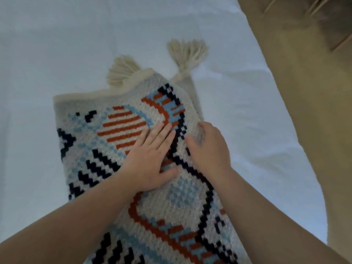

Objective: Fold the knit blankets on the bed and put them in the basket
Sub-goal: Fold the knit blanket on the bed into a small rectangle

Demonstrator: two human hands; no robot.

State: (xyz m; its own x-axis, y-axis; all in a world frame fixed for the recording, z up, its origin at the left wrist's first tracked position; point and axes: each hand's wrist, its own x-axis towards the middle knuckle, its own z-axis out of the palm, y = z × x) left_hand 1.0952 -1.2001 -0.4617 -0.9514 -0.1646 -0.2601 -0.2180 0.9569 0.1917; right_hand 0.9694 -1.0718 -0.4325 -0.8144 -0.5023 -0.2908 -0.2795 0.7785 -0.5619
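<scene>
Two bare forearms come in from 6 o'clock and meet over the knit blanket (133, 115), which lies folded into a long strip running from the near edge of the view up toward 12 o'clock on the white bed (47, 54). Nearest, the strip's patterned face shows cream, pale blue, rust and navy blocks. On it the left hand (150, 159) lies flat, fingers straight and together, pressing the weave about mid-strip. Just at its 3 o'clock the right hand (207, 147) rests at the blanket's right edge with fingers bent down onto the fabric; whether they pinch the edge or only press it I cannot tell. Beyond the hands the strip ends in a cream border, with one cream tassel (122, 71) fanned at 11 o'clock of that end and a second tassel (187, 52) lying off the corner toward 1 o'clock on the sheet. Open sheet spreads wide at 9 and 12 o'clock of the blanket. At 3 o'clock the mattress edge curves away, and tan floor (295, 92) lies past it.
</scene>
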